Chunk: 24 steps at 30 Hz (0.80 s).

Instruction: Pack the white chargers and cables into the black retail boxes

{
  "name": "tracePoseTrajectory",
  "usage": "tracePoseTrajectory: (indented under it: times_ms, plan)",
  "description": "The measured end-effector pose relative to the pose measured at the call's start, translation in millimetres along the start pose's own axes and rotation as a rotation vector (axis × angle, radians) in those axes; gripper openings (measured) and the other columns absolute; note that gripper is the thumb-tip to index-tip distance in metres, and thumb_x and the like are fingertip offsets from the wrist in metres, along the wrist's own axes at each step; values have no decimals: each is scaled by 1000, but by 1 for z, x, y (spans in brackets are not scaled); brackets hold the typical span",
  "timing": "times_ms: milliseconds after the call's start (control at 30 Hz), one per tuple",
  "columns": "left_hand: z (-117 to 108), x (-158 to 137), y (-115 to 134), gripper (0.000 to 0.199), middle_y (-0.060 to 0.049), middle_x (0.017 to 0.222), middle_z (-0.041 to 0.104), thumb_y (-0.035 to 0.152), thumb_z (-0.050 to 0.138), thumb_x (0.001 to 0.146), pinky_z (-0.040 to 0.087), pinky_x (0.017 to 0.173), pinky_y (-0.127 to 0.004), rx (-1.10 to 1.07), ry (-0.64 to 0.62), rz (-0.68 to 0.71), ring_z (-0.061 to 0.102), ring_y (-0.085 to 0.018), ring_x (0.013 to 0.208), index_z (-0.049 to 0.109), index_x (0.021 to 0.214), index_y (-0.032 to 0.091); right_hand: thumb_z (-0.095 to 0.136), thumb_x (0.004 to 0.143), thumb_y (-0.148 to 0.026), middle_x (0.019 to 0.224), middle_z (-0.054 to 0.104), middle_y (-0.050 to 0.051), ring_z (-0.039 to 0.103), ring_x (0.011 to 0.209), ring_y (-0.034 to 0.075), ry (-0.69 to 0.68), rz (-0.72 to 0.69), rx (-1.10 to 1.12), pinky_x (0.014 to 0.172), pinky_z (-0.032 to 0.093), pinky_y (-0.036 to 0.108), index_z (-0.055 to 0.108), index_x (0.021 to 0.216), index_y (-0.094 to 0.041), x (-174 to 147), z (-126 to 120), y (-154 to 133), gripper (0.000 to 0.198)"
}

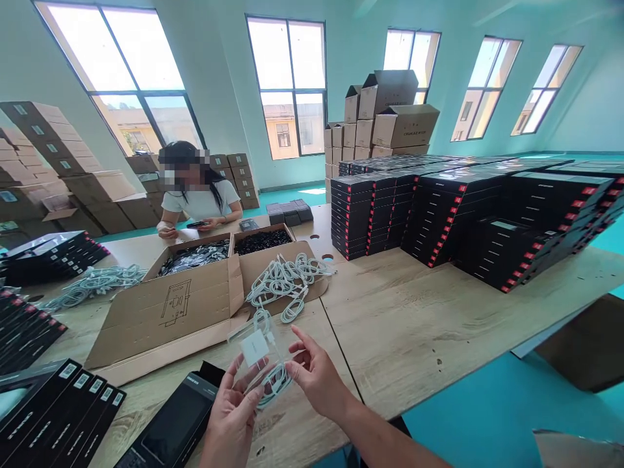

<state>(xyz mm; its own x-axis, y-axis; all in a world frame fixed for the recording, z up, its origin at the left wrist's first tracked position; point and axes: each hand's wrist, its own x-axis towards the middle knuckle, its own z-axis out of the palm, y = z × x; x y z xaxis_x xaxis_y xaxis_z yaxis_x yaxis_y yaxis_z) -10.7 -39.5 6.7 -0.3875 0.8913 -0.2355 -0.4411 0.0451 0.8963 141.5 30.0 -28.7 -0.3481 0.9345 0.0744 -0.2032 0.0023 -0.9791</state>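
Note:
My left hand (236,406) is closed around a clear plastic holder with a white charger plug (255,348) in its upper part. A coiled white cable (277,385) hangs at the holder's lower right, between my hands. My right hand (316,377) is beside the coil, fingers apart and index finger stretched out. Its thumb tip is at the cable's edge; whether it presses on it is hard to see. Just beyond lies a heap of white cables (280,279) on a cardboard flap. Left of my left hand, an open black box (170,422) shows a dark-screened device.
A cardboard box (160,325) holds small dark parts in two compartments. Black boxes (439,221) are stacked at the right, with more (63,416) at the left. Across the table (390,331) sits a person (199,195) handling a small dark item. Cartons line the wall.

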Motion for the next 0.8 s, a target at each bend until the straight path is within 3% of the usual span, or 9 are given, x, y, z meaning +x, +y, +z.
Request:
tracePoseTrajectory:
  times_ms: [133, 267, 400, 500, 600, 700, 800]
  plan:
    - [5, -5, 3, 103, -13, 106, 81, 28, 98, 48, 59, 85, -38, 19, 27, 48, 74, -35, 107, 48, 139, 23, 81, 75, -36, 88, 62, 0, 58, 76, 15, -113, 99, 73, 72, 49, 29, 51, 148, -17, 3, 4, -2, 81]
    - [4, -6, 3, 100, -11, 98, 82, 28, 97, 49, 59, 80, -37, 48, 14, 60, 77, -33, 96, 50, 138, 23, 80, 77, -31, 71, 54, -5, 50, 66, 13, -161, 48, -30, 61, 40, 24, 63, 136, -17, 2, 6, -7, 63]
    - [-6, -9, 2, 91, -13, 109, 80, 24, 92, 52, 59, 81, -38, 15, -58, -47, 73, -36, 106, 57, 136, 23, 76, 77, -23, 71, 52, -6, 48, 65, 11, -214, 68, -83, 58, 37, 23, 64, 134, -19, -8, 4, -17, 59]
    - [-12, -11, 6, 77, -11, 118, 78, 32, 87, 61, 59, 86, -40, -88, -114, -169, 70, -37, 113, 63, 133, 25, 75, 75, -21, 73, 55, -6, 49, 65, 11, -260, 99, -108, 58, 37, 23, 65, 132, -21, -16, 5, -22, 58]
    - [-12, -9, 13, 78, -6, 103, 80, 32, 89, 64, 59, 82, -35, -64, -2, -166, 75, -29, 97, 61, 136, 27, 79, 68, -18, 79, 60, -5, 50, 65, 11, -267, 84, -106, 58, 37, 23, 68, 124, -22, -19, 7, -24, 58]
    - [-8, -5, 17, 84, -3, 91, 79, 29, 94, 57, 59, 75, -30, -6, 70, -110, 75, -23, 83, 61, 133, 24, 83, 62, -21, 93, 66, -1, 57, 77, 13, -261, 112, 138, 65, 41, 24, 70, 112, -20, -14, 13, -24, 52]
    - [-5, -3, 16, 94, -5, 92, 77, 32, 96, 54, 58, 71, -30, 74, 71, -66, 74, -22, 80, 56, 138, 20, 85, 57, -23, 90, 70, 1, 62, 79, 15, -161, 223, 467, 67, 43, 25, 67, 113, -18, -7, 21, -24, 59]
